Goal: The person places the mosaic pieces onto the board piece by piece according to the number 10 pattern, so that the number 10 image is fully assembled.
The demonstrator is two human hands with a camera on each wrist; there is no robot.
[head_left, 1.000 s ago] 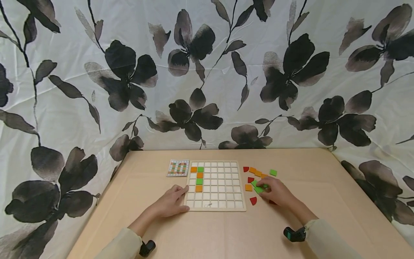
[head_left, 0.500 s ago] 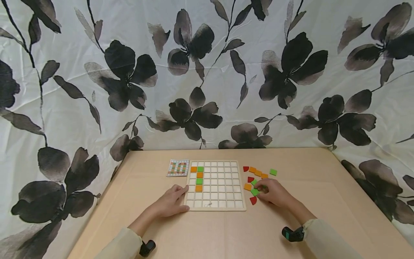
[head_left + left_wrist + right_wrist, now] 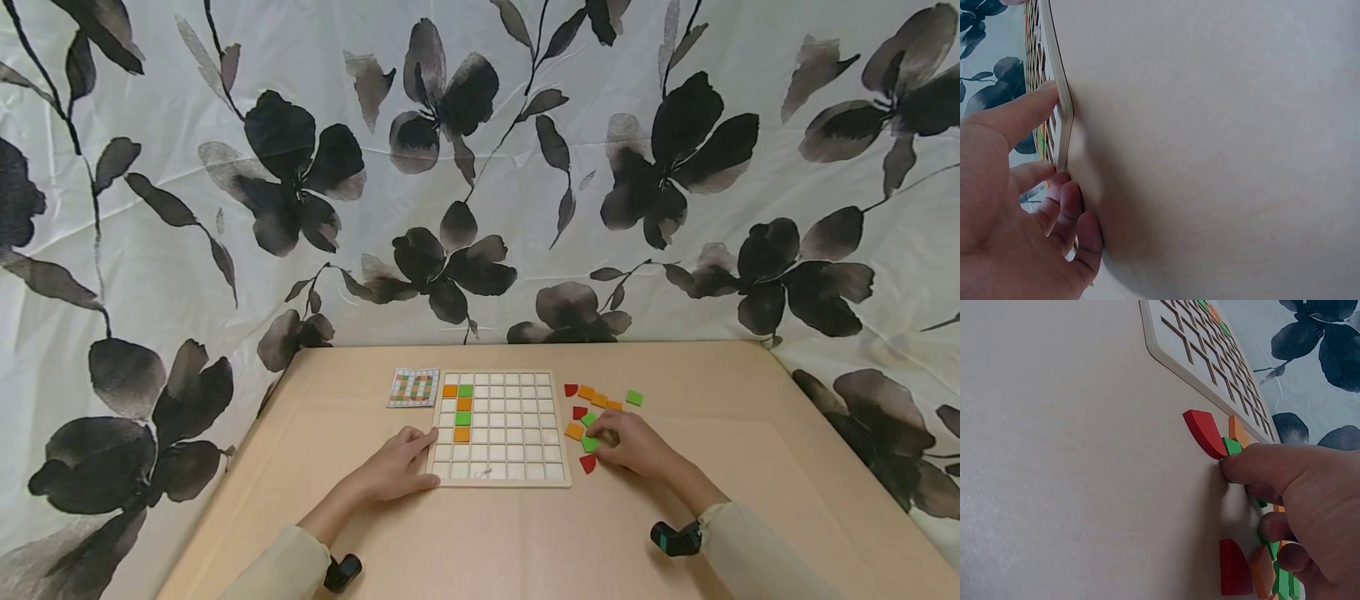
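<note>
A pale wooden grid board (image 3: 517, 482) lies flat, with several orange and green square tiles set in its left columns. My left hand (image 3: 393, 468) rests at the board's left edge, thumb and index finger spread and touching it; in the left wrist view the remaining fingers (image 3: 1089, 240) bend loosely near the tabletop. Right of the board, my right hand (image 3: 636, 446) pinches a green tile (image 3: 588, 445) low over the table, its fingertips partly hiding it. A red curved-edge piece (image 3: 1205, 433) lies beside that tile, and an orange tile (image 3: 573, 431) sits just behind.
A small printed pattern card (image 3: 414, 387) lies at the board's upper left. Loose orange tiles (image 3: 599, 400), more red pieces (image 3: 572, 389) and a separate green tile (image 3: 634, 397) are scattered right of the board. A floral cloth (image 3: 555, 200) hangs behind the table.
My right hand has shifted slightly left and toward me, moving the green tile toward the front red piece; the nearby orange tile has turned a little. My left hand stays at the board.
</note>
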